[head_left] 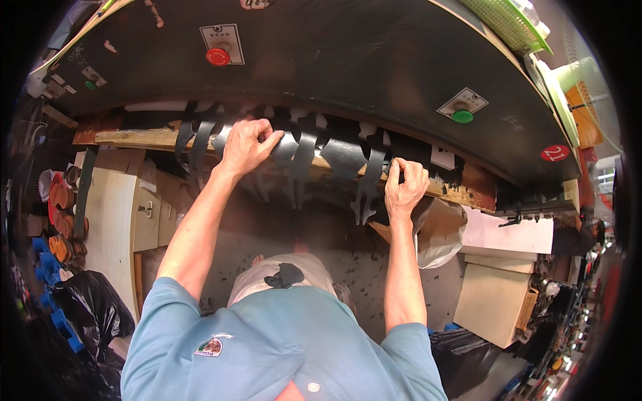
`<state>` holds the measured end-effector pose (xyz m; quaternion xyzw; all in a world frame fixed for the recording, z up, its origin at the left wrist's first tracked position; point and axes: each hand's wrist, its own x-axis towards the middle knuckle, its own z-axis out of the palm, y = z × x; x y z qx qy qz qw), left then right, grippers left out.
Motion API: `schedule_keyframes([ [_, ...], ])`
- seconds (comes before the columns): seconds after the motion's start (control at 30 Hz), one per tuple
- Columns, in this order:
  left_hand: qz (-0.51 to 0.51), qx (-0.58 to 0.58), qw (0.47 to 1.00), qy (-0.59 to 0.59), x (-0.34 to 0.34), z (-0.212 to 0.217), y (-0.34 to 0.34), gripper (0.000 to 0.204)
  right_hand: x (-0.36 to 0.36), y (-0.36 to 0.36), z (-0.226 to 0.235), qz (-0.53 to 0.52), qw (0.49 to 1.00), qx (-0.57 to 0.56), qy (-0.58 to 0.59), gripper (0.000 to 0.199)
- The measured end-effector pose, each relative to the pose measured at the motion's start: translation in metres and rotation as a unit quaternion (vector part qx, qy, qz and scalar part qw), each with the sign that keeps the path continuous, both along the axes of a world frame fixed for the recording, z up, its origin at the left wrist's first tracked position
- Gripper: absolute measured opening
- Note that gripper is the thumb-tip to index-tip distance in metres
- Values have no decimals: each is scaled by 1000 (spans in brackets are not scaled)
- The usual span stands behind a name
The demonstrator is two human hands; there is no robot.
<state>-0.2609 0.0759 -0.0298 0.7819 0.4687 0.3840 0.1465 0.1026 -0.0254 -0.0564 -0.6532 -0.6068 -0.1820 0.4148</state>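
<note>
black cut-out sheet (344,157): upper centre, strips hanging over wooden edge (137,138) | left hand (247,147): upper centre-left, over sheet, fingers curled, thumb close to forefinger, grip can't tell | right hand (407,189): right of centre, beside sheet's right end, fingers bent inward, hold can't tell | red button (217,56): upper left | green button (462,116): upper right

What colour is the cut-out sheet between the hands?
The cut-out sheet is black; best seen in the head view.
</note>
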Motion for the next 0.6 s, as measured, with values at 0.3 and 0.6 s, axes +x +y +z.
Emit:
schedule_keyframes([
  [0.3, -9, 49, 999, 0, -12, -20, -57, 30, -26, -62, 21, 23, 977, -72, 199, 8],
  [0.6, -84, -114, 990, 23, -54, 5, -147, 35, -119, -23, 53, 131, 940, -259, 180, 99],
])
